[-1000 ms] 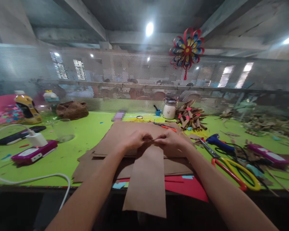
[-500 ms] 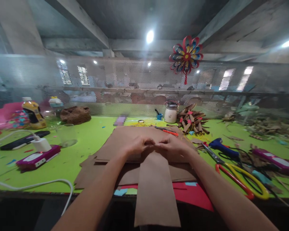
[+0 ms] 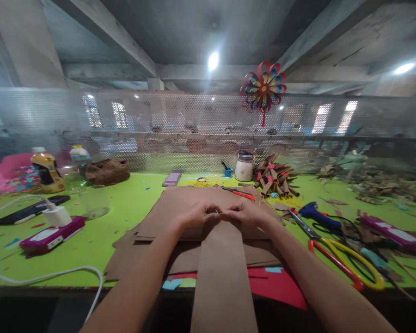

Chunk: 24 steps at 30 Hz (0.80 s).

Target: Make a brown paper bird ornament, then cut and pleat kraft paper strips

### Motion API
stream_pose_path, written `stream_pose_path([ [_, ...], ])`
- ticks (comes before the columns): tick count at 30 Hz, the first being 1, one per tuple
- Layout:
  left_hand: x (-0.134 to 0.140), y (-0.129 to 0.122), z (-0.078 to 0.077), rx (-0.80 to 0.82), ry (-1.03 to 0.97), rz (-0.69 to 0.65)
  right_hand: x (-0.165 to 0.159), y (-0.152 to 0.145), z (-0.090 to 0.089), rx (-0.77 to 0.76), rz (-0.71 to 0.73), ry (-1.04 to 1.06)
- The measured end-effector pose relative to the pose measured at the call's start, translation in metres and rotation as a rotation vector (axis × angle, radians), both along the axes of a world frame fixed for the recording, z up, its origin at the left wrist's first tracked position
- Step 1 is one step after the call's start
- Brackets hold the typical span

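A long strip of brown paper [image 3: 223, 273] runs from my fingers down past the table's front edge. My left hand [image 3: 201, 216] pinches its far end at the left corner, and my right hand [image 3: 245, 213] pinches the same end just to the right, fingertips almost meeting. The pinched edge itself is mostly hidden by my fingers. Beneath both hands lies a stack of brown paper sheets [image 3: 173, 208]. Small scissors with orange handles [image 3: 242, 193] rest on the stack's far side, beyond my right hand.
Large scissors with red and yellow handles [image 3: 353, 263] and a blue glue gun [image 3: 319, 216] lie at right. Rolled brown paper pieces [image 3: 279, 178] are piled behind. A purple power strip [image 3: 53, 236], a clear cup [image 3: 95, 202] and a yellow bottle [image 3: 46, 171] stand left.
The view has tilted slightly upward, so the scene sits a little lower. Both hands keep their pinch on the brown paper strip, with only slight finger movement.
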<state>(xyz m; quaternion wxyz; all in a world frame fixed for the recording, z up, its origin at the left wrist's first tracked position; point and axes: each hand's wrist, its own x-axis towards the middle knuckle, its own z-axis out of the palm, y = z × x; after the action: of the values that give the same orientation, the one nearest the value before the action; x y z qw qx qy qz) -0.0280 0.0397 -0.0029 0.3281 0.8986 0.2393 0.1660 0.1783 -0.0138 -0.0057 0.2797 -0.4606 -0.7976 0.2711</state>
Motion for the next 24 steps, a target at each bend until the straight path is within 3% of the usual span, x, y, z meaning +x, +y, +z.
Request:
stream_pose_path([
  [8, -0.007, -0.006, 0.009, 0.053, 0.146, 0.177, 0.003, 0.001, 0.000, -0.013, -0.045, -0.029],
  [11, -0.007, -0.004, 0.007, 0.020, 0.144, 0.147, 0.004, 0.001, -0.001, -0.070, -0.028, 0.005],
  [17, -0.006, -0.002, 0.006, -0.107, 0.138, 0.050, 0.018, 0.006, 0.000, -0.190, 0.138, -0.016],
  [24, -0.009, -0.002, 0.011, -0.258, 0.066, 0.004, 0.023, 0.004, 0.001, -0.233, 0.111, 0.109],
])
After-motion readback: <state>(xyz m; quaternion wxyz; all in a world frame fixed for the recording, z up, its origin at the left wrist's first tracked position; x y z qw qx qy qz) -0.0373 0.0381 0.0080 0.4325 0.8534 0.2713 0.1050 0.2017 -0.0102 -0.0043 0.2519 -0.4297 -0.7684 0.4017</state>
